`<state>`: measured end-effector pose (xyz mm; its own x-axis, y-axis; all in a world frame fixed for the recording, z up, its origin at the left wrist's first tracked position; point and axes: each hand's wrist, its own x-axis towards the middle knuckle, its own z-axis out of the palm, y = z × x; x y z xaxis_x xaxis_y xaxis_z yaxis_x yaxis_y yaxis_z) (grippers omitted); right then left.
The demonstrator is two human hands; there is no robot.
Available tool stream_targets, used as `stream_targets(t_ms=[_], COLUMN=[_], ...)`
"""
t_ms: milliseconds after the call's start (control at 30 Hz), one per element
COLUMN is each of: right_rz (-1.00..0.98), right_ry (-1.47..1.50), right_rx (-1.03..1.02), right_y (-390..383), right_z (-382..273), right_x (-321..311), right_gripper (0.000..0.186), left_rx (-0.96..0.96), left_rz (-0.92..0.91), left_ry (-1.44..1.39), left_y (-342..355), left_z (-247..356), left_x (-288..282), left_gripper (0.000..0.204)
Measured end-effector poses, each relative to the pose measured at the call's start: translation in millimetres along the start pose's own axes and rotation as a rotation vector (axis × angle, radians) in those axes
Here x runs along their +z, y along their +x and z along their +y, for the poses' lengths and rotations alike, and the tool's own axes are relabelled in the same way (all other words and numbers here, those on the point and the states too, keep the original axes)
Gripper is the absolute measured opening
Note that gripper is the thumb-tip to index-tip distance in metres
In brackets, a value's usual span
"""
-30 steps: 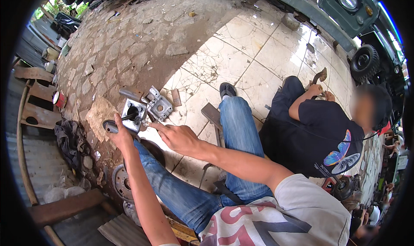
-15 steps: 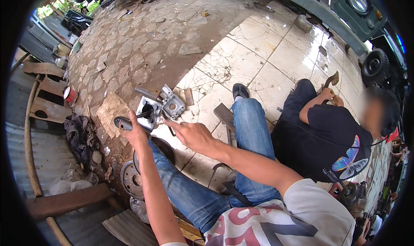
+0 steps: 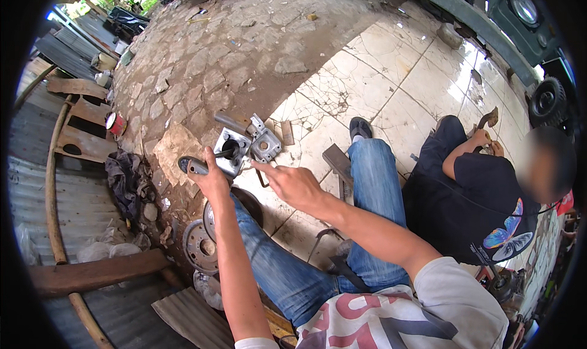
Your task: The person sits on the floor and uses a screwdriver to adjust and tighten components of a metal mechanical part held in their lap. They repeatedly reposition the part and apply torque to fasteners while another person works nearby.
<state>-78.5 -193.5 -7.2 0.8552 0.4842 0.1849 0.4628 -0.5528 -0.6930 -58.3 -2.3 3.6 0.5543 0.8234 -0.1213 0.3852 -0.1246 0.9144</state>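
Metal bracket assembly (image 3: pixel 241 144) on the tiled floor, ahead of the knees. Left hand (image 3: pixel 211 178) stays wrapped around a dark-handled tool (image 3: pixel 192 165) at the bracket's near-left edge; right hand (image 3: pixel 293 184) has crept closer — forefinger extended, others loosely curled — suggesting the fitting continues.

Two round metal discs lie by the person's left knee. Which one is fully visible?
The rusty brake disc lying on the ground further left; its hub hole shows. The other disc is half hidden by the left arm and knee.
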Motion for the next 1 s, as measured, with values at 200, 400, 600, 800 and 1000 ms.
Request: stream_targets(t_ms=[200,400,600,800,1000], right_rz=[0.077,0.042,0.006,-0.013,-0.041], right_ry=[0.021,-0.01,-0.045,0.013,0.001], right_rx=[-0.068,-0.047,0.009,0.007,0.07], right_y=[-2,-4,-1,-6,-2], right_z=[-4,-3,1,1,-2], right_x=[4,12,12,17,13], right_gripper=[0.049,0.051,0.051,0.051,0.053], left_rx=[0.018,0.066,0.07,0.032,0.042], left_rz=[0.021,-0.025,-0.026,-0.046,-0.038], left_ry=[-0.036,-0.039,-0.033,-0.076,-0.062], left_y=[-13,-22,-26,-30,-27], left_z=[11,10,11,18,15], left_x=[3,-2,1,-1,-1], left_gripper=[0.082,0.081,0.079,0.081,0.082])
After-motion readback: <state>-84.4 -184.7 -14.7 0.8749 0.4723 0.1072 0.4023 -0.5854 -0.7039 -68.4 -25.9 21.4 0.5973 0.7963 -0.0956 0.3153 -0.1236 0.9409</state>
